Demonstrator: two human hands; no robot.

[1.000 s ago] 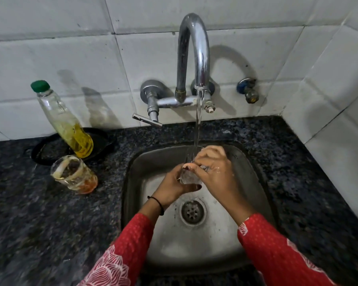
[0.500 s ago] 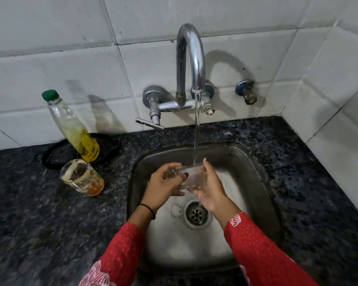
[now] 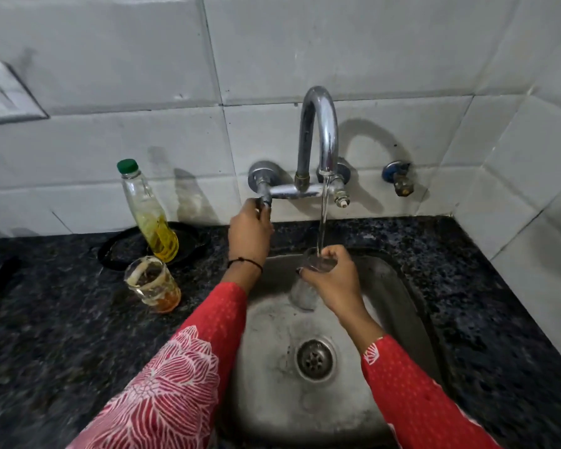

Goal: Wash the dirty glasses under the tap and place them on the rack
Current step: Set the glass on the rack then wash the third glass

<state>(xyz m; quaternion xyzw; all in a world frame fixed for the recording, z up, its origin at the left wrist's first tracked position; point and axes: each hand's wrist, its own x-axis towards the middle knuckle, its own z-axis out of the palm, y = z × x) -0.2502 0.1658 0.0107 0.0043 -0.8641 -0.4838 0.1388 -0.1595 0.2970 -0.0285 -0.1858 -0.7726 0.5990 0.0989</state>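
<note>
A clear glass (image 3: pixel 305 293) is upright over the steel sink (image 3: pixel 399 306), and my right hand (image 3: pixel 332 280) grips it near the rim. Water runs from the chrome tap (image 3: pixel 319 134) into the glass. My left hand (image 3: pixel 250 231) is up at the tap's left handle (image 3: pixel 265 197), its fingers curled round the lever. A second glass (image 3: pixel 151 283), dirty with white and orange residue, stands on the dark granite counter (image 3: pixel 46 335) to the left of the sink. No rack is in view.
A bottle (image 3: pixel 148 212) with a green cap and yellow liquid stands on a black plate (image 3: pixel 123 246) behind the dirty glass. A small blue valve (image 3: pixel 399 178) sticks out of the tiled wall at right. A white switch plate (image 3: pixel 4 92) is at far left.
My left hand has let go of the glass and risen to the tap handle. The right hand now holds the glass alone, upright under the stream. The camera has tilted up.
</note>
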